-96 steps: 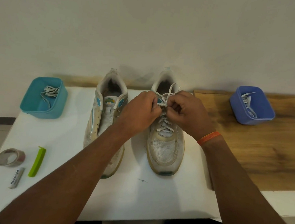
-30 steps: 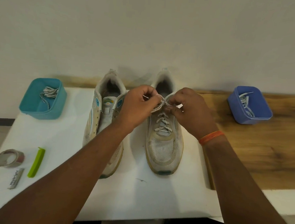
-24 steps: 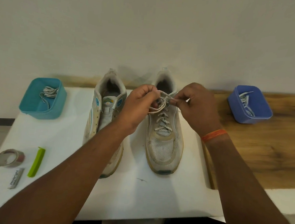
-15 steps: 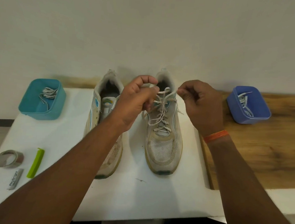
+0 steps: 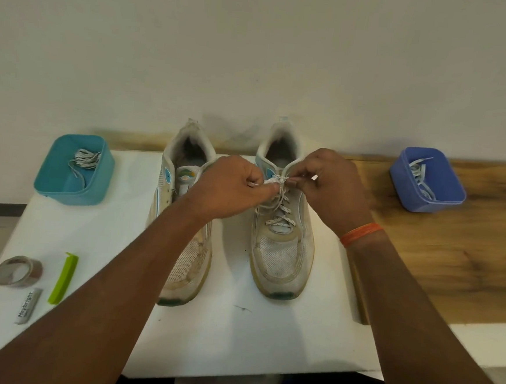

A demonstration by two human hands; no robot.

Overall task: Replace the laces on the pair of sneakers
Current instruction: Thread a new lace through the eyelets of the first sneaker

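Laced right sneaker (image 5: 280,248), unlaced left sneaker (image 5: 183,210)

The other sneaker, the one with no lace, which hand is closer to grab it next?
Probably the left hand. It hangs right above the unlaced sneaker, while the right hand is on the far side of the laced sneaker. Both hands pinch the lace now, so they must let go first.

Two sneakers stand side by side at the middle of the white tabletop (image 5: 264,338), a narrow bare lane between the left sneaker (image 5: 183,216) and right sneaker (image 5: 280,248). Both forearms cross the near half. A teal bin (image 5: 74,171) blocks the far left, a tape roll (image 5: 18,271), green clip (image 5: 63,278) and small tube (image 5: 28,306) the near left; a blue bin (image 5: 426,184) sits far right on open wood.
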